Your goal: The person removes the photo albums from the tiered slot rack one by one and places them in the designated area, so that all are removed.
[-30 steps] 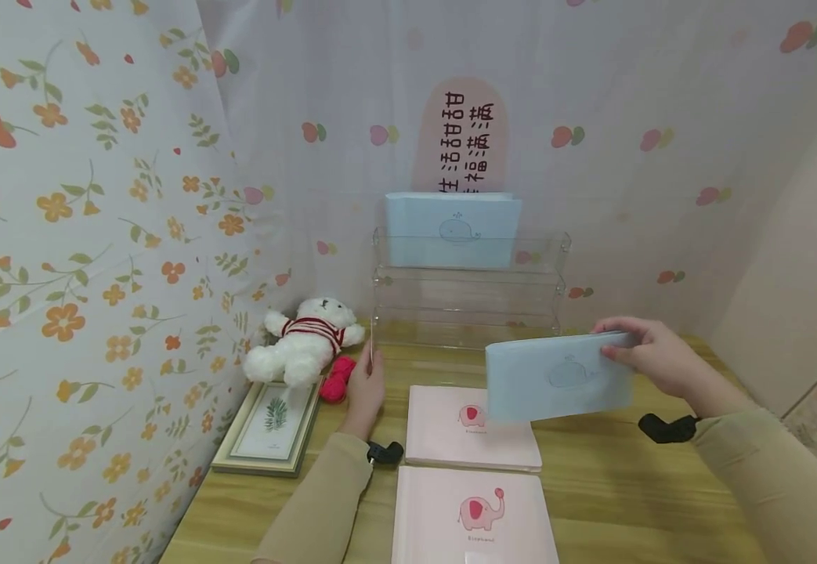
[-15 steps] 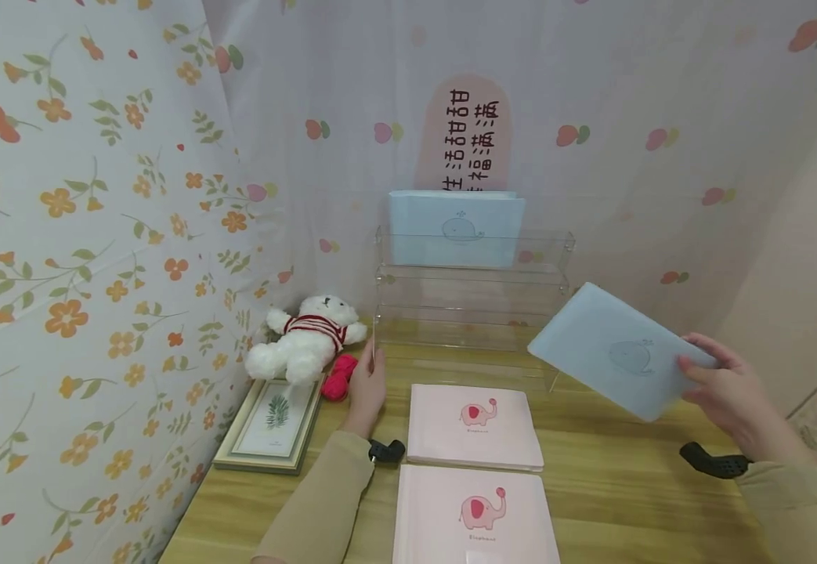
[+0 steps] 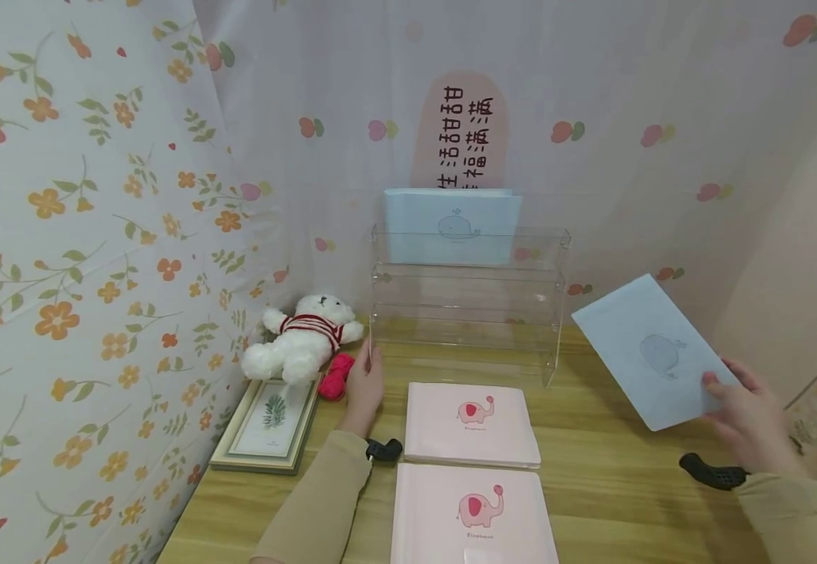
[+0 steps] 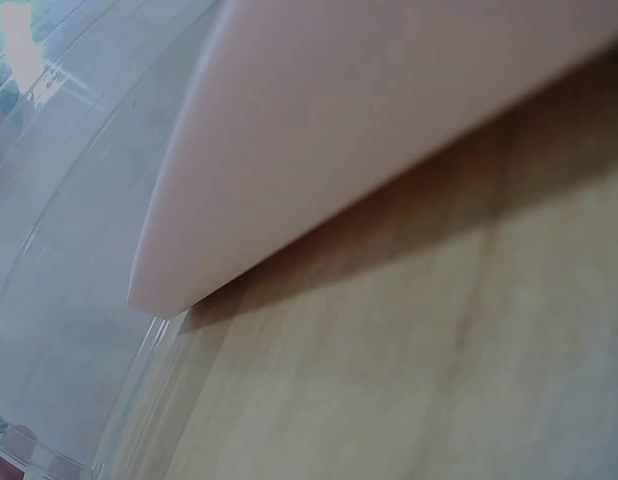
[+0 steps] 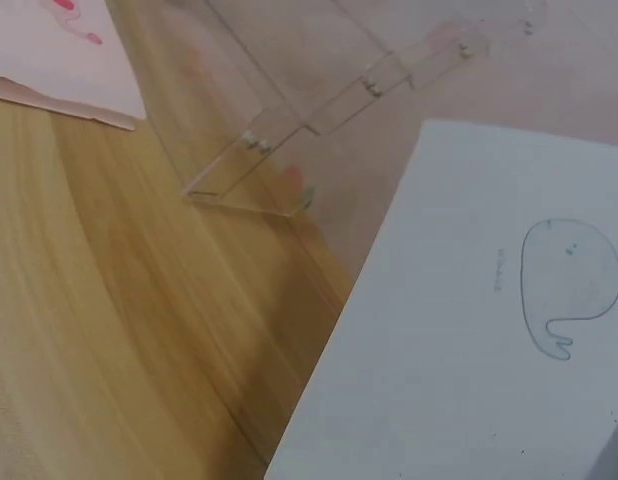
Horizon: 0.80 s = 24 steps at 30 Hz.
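My right hand (image 3: 753, 415) holds a light blue notebook (image 3: 641, 345) by its lower right corner, thumb on the whale cover. The notebook is tilted and raised at the right of a clear acrylic tiered rack (image 3: 464, 294); the right wrist view shows its cover close up. At the rack's lower left side, my left hand (image 3: 364, 392) grips the side panel's edge. More blue whale notebooks (image 3: 415, 235) stand upright in the top tier. Two pink elephant notebooks (image 3: 429, 423) lie flat in front of the rack. In the left wrist view one pink corner (image 4: 319, 130) fills the top.
Left of the rack lies a white teddy bear (image 3: 302, 341) in a striped sweater, beside a red item (image 3: 336, 377). A picture frame (image 3: 267, 423) with a leaf print lies on the wooden table (image 3: 612, 486). Patterned curtains (image 3: 98, 235) close off the left and back.
My right hand has moved right with the blue notebook, away from above the pink notebooks, and the notebook has turned from nearly level to steeply slanted. The left hand stays at the rack.
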Motion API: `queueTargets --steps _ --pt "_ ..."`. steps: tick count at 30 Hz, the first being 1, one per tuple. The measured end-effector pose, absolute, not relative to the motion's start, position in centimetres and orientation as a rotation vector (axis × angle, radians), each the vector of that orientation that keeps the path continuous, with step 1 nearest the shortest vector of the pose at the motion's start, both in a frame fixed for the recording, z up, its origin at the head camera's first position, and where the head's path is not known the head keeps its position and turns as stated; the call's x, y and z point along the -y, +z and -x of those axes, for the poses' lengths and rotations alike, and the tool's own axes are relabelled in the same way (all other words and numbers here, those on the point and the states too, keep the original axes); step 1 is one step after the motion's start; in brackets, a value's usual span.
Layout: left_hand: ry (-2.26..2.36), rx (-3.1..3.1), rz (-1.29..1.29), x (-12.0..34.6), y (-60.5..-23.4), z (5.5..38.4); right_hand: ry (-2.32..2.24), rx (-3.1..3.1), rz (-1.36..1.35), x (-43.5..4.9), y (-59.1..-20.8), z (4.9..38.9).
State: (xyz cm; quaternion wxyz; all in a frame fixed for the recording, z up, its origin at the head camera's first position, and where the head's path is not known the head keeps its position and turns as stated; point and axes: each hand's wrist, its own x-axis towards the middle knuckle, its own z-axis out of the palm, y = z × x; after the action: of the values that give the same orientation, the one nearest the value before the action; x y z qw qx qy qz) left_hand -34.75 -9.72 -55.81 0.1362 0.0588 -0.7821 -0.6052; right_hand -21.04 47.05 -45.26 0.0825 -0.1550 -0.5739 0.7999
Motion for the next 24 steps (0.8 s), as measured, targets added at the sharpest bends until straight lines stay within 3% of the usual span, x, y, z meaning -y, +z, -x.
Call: queueTargets --steps 8,17,24 --pt "-1.761 2.260 -0.165 9.7 -55.6 34.7 2.318 1.838 0.758 -46.0 -47.1 22.5" --pt "-1.776 2.252 -0.162 9.8 -55.4 34.8 2.339 1.679 0.922 -44.8 -48.1 25.0" --pt "-1.777 2.256 -0.158 9.8 -55.6 34.7 2.051 2.066 0.967 -44.3 -49.9 26.5"
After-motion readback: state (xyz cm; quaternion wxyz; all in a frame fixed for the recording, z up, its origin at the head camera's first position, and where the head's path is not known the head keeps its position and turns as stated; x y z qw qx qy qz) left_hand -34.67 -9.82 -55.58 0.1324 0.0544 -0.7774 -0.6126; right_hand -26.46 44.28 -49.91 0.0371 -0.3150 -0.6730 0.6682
